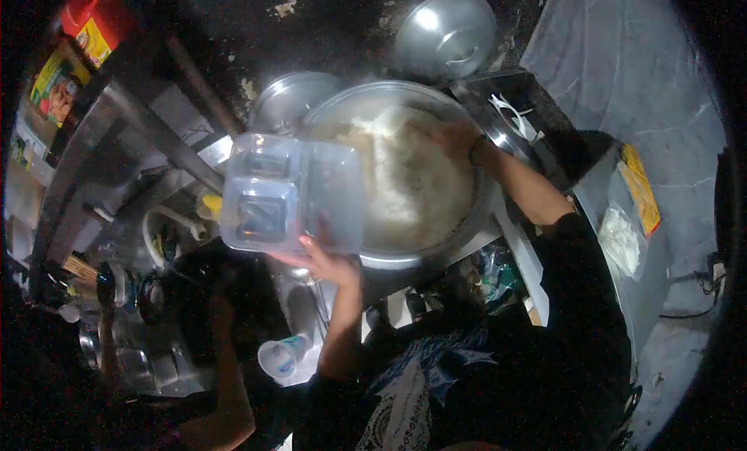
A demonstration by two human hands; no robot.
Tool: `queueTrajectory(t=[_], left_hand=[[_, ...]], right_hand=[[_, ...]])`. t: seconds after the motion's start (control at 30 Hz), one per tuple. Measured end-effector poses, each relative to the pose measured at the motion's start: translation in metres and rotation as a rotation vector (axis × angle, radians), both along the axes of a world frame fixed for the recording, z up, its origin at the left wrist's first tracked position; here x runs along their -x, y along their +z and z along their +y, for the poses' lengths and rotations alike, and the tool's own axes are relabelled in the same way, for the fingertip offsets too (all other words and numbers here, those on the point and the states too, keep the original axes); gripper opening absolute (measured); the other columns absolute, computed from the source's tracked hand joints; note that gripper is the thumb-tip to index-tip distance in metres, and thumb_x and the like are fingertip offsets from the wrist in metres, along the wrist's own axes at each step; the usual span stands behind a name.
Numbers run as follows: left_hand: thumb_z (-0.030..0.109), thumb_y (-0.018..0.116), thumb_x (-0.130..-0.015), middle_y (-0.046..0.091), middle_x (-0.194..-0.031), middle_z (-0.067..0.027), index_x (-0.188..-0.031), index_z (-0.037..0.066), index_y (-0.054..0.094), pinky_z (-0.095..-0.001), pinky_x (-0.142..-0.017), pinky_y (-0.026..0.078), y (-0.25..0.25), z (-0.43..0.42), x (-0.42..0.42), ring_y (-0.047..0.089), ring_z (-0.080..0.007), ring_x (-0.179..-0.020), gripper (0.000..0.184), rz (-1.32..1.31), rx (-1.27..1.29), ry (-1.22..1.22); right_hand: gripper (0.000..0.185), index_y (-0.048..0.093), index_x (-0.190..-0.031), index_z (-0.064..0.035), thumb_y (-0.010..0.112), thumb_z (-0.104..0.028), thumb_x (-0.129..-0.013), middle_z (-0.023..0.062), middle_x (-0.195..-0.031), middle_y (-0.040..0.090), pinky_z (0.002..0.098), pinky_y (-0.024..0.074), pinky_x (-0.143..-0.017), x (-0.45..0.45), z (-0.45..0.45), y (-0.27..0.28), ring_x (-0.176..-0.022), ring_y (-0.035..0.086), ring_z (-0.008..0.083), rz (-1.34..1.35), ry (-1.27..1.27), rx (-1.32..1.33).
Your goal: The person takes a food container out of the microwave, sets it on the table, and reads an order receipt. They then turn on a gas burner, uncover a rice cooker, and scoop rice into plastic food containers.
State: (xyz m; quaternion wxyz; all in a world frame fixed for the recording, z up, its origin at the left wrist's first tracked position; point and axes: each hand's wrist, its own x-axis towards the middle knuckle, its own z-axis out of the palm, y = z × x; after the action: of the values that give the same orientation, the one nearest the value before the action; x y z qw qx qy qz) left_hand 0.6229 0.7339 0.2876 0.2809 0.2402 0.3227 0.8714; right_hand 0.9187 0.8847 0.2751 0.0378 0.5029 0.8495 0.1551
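Note:
My left hand (327,264) grips a clear plastic food container (331,194) from below, at its near edge. The container has one long compartment and two smaller ones, and nothing shows in them. It is tilted over the left rim of a large round metal pot (420,258). Inside the pot lies a pale, whitish mass (420,182) that looks like cooked rice, hazy as if steaming. My right hand (459,142) reaches into the pot from the right. Its fingers are blurred against the pale food, so I cannot make out whether they hold anything.
Behind the pot lean a domed metal lid (447,35) and another round metal piece (292,97). White plastic utensils (513,118) lie at the right, near a bag of white stuff (620,241). A plastic cup (282,357) stands near me. Another person's arm (233,396) is at lower left.

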Motion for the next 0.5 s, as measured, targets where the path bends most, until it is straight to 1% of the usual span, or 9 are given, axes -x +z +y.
queueTrajectory(t=[0.03,0.07,0.1,0.13,0.23,0.3,0.37,0.43,0.5], left_hand=[[0.031,0.055,-0.086,0.022,-0.140,-0.0119,-0.140,0.023,0.000,-0.0524,-0.088,0.041,-0.005,0.001,0.001,0.037,-0.0320,-0.119,0.078,0.015,0.037,0.015],[0.030,0.055,-0.086,0.020,-0.140,-0.0119,-0.140,0.023,0.000,-0.0524,-0.089,0.041,-0.008,0.001,0.003,0.036,-0.0325,-0.119,0.078,0.037,0.076,0.028],[0.030,0.055,-0.086,0.020,-0.140,-0.0119,-0.140,0.023,0.000,-0.0524,-0.089,0.041,-0.006,0.001,0.005,0.036,-0.0325,-0.119,0.078,0.044,0.077,0.019],[0.031,0.054,-0.086,0.018,-0.141,-0.0121,-0.141,0.022,-0.001,-0.0528,-0.089,0.041,-0.004,0.001,0.004,0.035,-0.0328,-0.120,0.078,0.067,0.065,0.018],[0.032,0.053,-0.086,0.014,-0.142,-0.0127,-0.141,0.019,-0.001,-0.0533,-0.091,0.039,-0.004,0.002,0.003,0.034,-0.0333,-0.120,0.077,0.107,0.038,-0.001],[0.033,0.052,-0.087,0.012,-0.143,-0.0130,-0.141,0.018,-0.001,-0.0534,-0.091,0.038,-0.006,0.001,0.004,0.034,-0.0333,-0.121,0.077,0.126,0.033,-0.003],[0.034,0.051,-0.087,0.011,-0.143,-0.0136,-0.141,0.016,-0.003,-0.0531,-0.092,0.038,-0.007,0.001,0.003,0.033,-0.0333,-0.121,0.078,0.161,0.039,0.016],[0.033,0.051,-0.087,0.012,-0.143,-0.0136,-0.141,0.017,-0.003,-0.0529,-0.092,0.037,-0.003,0.000,0.004,0.033,-0.0335,-0.121,0.078,0.178,0.070,0.025],[0.033,0.053,-0.087,0.012,-0.143,-0.0135,-0.141,0.019,-0.003,-0.0534,-0.093,0.037,0.000,-0.001,0.004,0.033,-0.0337,-0.121,0.079,0.140,0.052,-0.009]], right_hand=[[0.024,0.063,-0.082,-0.0100,0.045,-0.025,-0.078,0.0113,-0.070,0.062,0.0448,0.0473,-0.060,-0.007,0.013,-0.020,-0.068,0.062,0.0302,-0.046,0.009,-0.013],[0.023,0.063,-0.084,-0.0108,0.046,-0.025,-0.078,0.0118,-0.071,0.062,0.0454,0.0471,-0.061,-0.012,0.034,-0.045,-0.067,0.062,0.0304,0.074,-0.041,0.065],[0.023,0.063,-0.085,-0.0117,0.046,-0.024,-0.077,0.0123,-0.072,0.062,0.0459,0.0470,-0.062,-0.009,0.037,-0.048,-0.067,0.062,0.0306,0.201,-0.096,0.138],[0.023,0.063,-0.085,-0.0117,0.046,-0.024,-0.077,0.0123,-0.072,0.062,0.0459,0.0470,-0.062,-0.010,0.034,-0.053,-0.067,0.062,0.0306,0.209,-0.107,0.136],[0.021,0.064,-0.082,-0.0099,0.048,-0.023,-0.076,0.0146,-0.072,0.062,0.0463,0.0466,-0.065,0.010,0.002,-0.031,-0.068,0.061,0.0306,0.112,-0.092,0.134],[0.018,0.063,-0.076,-0.0071,0.050,-0.020,-0.073,0.0161,-0.070,0.061,0.0454,0.0477,-0.064,0.016,-0.012,-0.033,-0.067,0.061,0.0301,-0.023,-0.042,0.147],[0.017,0.062,-0.074,-0.0061,0.051,-0.019,-0.071,0.0156,-0.069,0.061,0.0447,0.0479,-0.063,0.021,-0.034,-0.046,-0.066,0.061,0.0302,0.007,-0.015,0.129],[0.017,0.062,-0.071,-0.0051,0.052,-0.018,-0.069,0.0151,-0.067,0.061,0.0440,0.0481,-0.062,0.023,-0.042,-0.058,-0.065,0.061,0.0303,0.039,0.017,0.107],[0.016,0.062,-0.070,-0.0053,0.052,-0.019,-0.067,0.0140,-0.067,0.061,0.0434,0.0481,-0.058,0.025,-0.042,-0.061,-0.065,0.061,0.0296,0.027,0.097,0.161]])
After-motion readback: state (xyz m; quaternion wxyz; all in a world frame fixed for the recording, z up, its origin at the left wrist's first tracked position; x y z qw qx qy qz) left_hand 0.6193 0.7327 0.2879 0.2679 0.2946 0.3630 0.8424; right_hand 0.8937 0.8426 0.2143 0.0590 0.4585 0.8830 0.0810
